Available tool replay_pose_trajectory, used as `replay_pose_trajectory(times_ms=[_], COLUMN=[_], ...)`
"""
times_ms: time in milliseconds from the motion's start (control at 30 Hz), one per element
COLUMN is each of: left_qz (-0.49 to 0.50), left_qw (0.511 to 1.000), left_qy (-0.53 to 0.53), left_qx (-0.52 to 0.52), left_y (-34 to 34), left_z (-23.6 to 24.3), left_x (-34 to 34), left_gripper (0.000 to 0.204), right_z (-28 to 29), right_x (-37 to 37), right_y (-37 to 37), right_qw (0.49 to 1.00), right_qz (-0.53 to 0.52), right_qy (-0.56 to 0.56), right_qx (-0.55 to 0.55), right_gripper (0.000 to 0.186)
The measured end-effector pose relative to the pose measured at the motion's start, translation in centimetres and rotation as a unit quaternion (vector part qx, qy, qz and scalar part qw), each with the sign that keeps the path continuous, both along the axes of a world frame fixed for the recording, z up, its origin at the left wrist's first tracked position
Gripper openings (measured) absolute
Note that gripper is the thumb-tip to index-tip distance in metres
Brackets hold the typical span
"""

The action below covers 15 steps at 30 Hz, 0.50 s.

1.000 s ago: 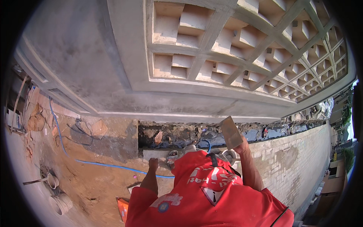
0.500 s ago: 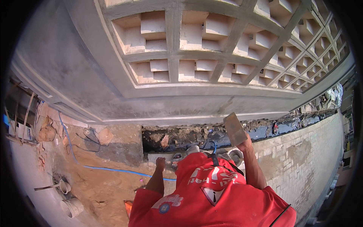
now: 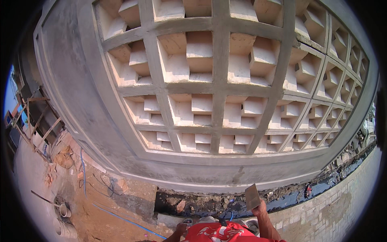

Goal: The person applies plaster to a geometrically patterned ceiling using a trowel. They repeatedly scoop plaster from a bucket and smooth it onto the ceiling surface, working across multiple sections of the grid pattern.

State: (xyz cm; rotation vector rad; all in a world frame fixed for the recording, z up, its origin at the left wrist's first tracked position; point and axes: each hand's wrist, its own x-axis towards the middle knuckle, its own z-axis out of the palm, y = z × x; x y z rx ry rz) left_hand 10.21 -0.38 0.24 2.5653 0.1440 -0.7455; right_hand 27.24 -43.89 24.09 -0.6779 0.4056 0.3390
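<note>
In my right hand (image 3: 260,207) is a plastering float (image 3: 252,196), its flat rectangular face raised in front of the trench and the lower wall. The fingers are closed around it at its lower edge. My left hand (image 3: 182,228) is low, near the trench's near edge, with its fingers curled; whether anything is in them is hidden. Ahead rises a grey plastered wall (image 3: 201,161) with a lattice of pale recessed blocks (image 3: 199,103). A darker damp patch (image 3: 238,176) marks its lower band.
A trench (image 3: 181,205) with dark water and rubble runs along the wall's foot. Paving (image 3: 322,218) lies at the right. On the sandy ground at left are a blue hose (image 3: 129,222), buckets (image 3: 65,210) and broken bricks. Wooden poles (image 3: 48,133) stand at far left.
My view has tipped upward, so more of the lattice shows and my body sits lower. The float stays in my right hand, turned slightly more upright.
</note>
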Motion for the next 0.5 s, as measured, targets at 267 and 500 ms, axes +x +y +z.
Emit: replay_pose_trajectory(times_ms=[267, 500], left_qz=[0.07, 0.075], left_qw=[0.996, 0.995], left_qy=[0.059, 0.064], left_qx=[-0.005, -0.002], left_y=[1.2, 1.7], left_z=[3.1, 2.8], left_x=[4.0, 4.0], left_gripper=[0.022, 0.026], right_z=[-1.8, -1.6], right_x=[2.8, 4.5], right_y=[1.9, 3.7], right_qw=[0.998, 0.996], right_qz=[0.026, 0.032], right_qy=[0.021, 0.031], right_qx=[0.058, 0.078], right_gripper=[0.031, 0.032])
